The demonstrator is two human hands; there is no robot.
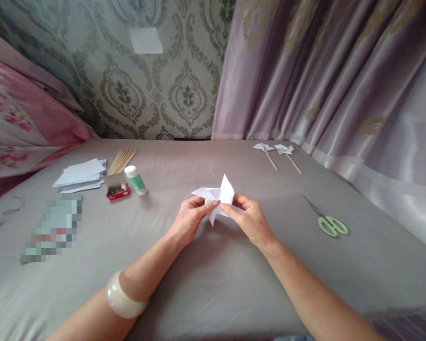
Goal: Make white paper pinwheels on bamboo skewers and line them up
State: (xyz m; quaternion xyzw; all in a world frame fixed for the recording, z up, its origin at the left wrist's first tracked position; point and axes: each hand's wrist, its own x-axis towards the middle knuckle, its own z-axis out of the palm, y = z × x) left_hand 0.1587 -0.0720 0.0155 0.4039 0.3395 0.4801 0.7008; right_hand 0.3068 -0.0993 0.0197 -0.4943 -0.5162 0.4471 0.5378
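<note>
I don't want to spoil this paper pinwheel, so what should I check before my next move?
1. Paper pinwheel steadied on both sides: ok; the left hand and right hand both grip it.
2. Pinwheel centre secure: cannot tell; fingers partly cover it.
3. Scissors clear of the hands: ok; they lie apart, to the right.
4. Wooden sticks on the table: ok; a bundle lies behind the small red box.
5. Red box closed: not ok; it is open.
6. Bottle capped: ok; its white cap is on.
</note>
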